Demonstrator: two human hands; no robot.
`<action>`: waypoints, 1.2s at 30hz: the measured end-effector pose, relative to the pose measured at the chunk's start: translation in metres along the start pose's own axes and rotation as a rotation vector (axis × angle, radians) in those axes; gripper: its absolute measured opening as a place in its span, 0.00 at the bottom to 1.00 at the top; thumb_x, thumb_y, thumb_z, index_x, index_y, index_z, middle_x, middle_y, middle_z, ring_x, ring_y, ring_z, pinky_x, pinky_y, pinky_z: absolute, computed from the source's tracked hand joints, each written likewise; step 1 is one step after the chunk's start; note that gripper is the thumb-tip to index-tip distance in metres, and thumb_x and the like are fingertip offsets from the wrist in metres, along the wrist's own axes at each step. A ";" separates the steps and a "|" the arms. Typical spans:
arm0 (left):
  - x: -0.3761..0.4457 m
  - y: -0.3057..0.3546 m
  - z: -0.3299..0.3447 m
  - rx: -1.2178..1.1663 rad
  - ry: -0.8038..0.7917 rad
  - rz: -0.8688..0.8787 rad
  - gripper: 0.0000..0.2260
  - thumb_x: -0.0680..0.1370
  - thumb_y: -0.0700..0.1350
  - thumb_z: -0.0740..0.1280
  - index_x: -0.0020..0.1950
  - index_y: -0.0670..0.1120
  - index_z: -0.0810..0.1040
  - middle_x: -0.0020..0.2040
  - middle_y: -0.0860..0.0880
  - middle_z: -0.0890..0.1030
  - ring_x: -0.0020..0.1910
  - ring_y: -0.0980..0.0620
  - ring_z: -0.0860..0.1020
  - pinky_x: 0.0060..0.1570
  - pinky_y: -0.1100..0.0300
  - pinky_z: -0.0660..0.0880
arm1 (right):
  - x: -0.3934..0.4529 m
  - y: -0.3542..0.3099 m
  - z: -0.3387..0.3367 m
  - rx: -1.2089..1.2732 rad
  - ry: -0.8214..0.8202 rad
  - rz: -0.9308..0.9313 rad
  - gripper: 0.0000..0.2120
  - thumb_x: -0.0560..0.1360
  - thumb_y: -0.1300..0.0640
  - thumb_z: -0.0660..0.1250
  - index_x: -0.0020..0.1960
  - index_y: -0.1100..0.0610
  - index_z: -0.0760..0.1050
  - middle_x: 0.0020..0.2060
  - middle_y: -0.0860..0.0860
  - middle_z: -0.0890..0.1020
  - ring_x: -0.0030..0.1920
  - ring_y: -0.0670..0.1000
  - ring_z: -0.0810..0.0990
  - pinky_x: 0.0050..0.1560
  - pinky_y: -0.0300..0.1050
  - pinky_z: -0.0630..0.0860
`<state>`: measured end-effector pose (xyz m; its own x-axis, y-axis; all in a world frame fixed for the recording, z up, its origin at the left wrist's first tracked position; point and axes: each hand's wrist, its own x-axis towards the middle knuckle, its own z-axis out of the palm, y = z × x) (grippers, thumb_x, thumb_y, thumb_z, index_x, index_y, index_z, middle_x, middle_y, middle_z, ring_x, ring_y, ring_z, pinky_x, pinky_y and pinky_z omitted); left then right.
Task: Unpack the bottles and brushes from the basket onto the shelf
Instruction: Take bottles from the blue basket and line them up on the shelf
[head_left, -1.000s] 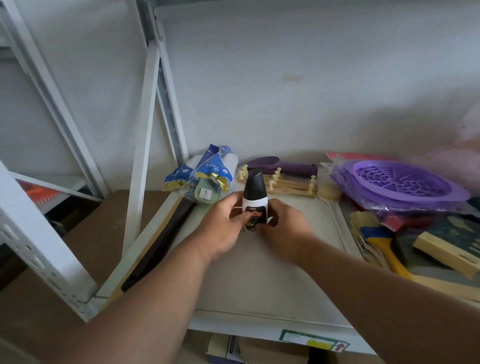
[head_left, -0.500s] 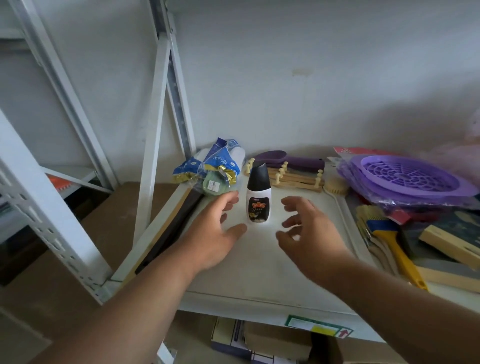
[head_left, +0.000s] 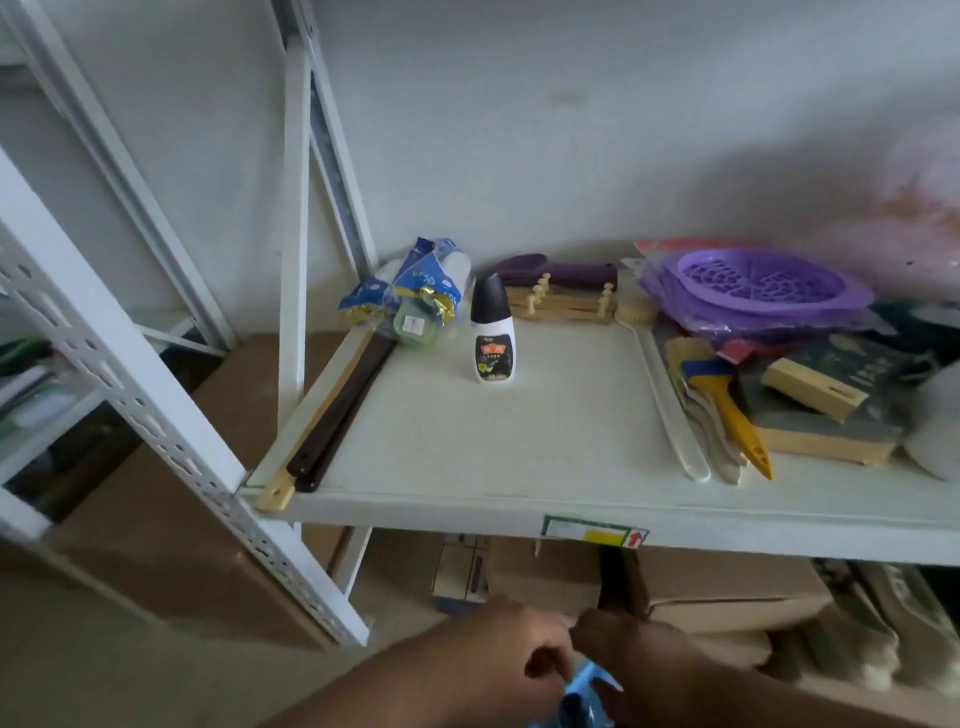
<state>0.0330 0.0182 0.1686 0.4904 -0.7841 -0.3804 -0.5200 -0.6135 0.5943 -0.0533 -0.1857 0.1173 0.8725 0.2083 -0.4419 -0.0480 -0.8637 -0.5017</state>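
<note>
A small white bottle with a black cap and a dark label stands upright on the white shelf, free of both hands. My left hand and my right hand are low at the bottom of the view, below the shelf's front edge, close together with fingers curled. A bit of blue plastic shows between and under them; I cannot tell what it is or whether either hand grips it. Paint brushes with a yellow handle lie at the shelf's right.
At the shelf's back lie blue-wrapped packets, a purple brush, wooden peg racks and a purple sieve in plastic. Dark and wooden slats lie along the left edge. White perforated uprights stand left. Cardboard boxes sit below.
Both hands let go of the bottle, left it standing on the shelf, and dropped down below the shelf edge to the bottom of the view.
</note>
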 end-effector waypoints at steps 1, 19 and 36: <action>0.008 -0.009 0.013 -0.033 -0.039 -0.063 0.12 0.82 0.49 0.68 0.65 0.52 0.84 0.62 0.48 0.87 0.61 0.47 0.85 0.62 0.56 0.80 | 0.001 0.008 0.004 -0.041 0.027 0.000 0.22 0.82 0.50 0.64 0.76 0.46 0.68 0.72 0.49 0.73 0.69 0.53 0.77 0.67 0.47 0.75; 0.084 -0.086 0.188 0.001 -0.008 -0.262 0.32 0.79 0.43 0.74 0.82 0.52 0.69 0.76 0.46 0.73 0.74 0.42 0.76 0.75 0.46 0.74 | 0.036 0.081 0.094 0.064 0.008 0.242 0.33 0.76 0.45 0.70 0.78 0.47 0.67 0.73 0.49 0.75 0.68 0.52 0.78 0.63 0.44 0.74; 0.090 -0.064 0.159 0.016 0.151 -0.269 0.07 0.79 0.38 0.69 0.55 0.48 0.80 0.50 0.46 0.84 0.50 0.44 0.82 0.45 0.53 0.74 | 0.046 0.084 0.101 0.130 0.070 0.259 0.32 0.75 0.49 0.74 0.77 0.48 0.68 0.71 0.49 0.77 0.67 0.53 0.79 0.64 0.45 0.76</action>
<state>-0.0006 -0.0276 -0.0164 0.7098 -0.5711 -0.4124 -0.3676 -0.7997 0.4747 -0.0665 -0.2024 -0.0198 0.8543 -0.0472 -0.5176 -0.3310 -0.8171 -0.4720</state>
